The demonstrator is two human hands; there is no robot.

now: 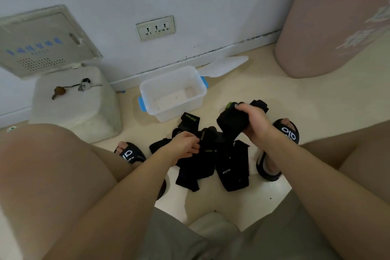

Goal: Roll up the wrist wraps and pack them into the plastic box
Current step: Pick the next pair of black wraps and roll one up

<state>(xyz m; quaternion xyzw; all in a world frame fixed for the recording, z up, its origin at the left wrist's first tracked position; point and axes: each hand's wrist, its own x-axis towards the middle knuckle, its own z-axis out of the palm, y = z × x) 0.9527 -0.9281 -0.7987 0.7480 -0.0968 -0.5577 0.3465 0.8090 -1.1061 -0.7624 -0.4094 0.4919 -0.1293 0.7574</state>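
A black wrist wrap [231, 122], its long axis running near-left to far-right, is gripped by the right hand [254, 121], while the pile [211, 160] is pinched by the left hand [185, 146].

We note matt black woven cloth on the wrist wraps [211, 160]. The plastic box [173, 93] is translucent, smooth plastic with glossy blue clips. Its lid [223, 66] looks frosted. The floor [295, 99] is smooth, faintly glossy cream.
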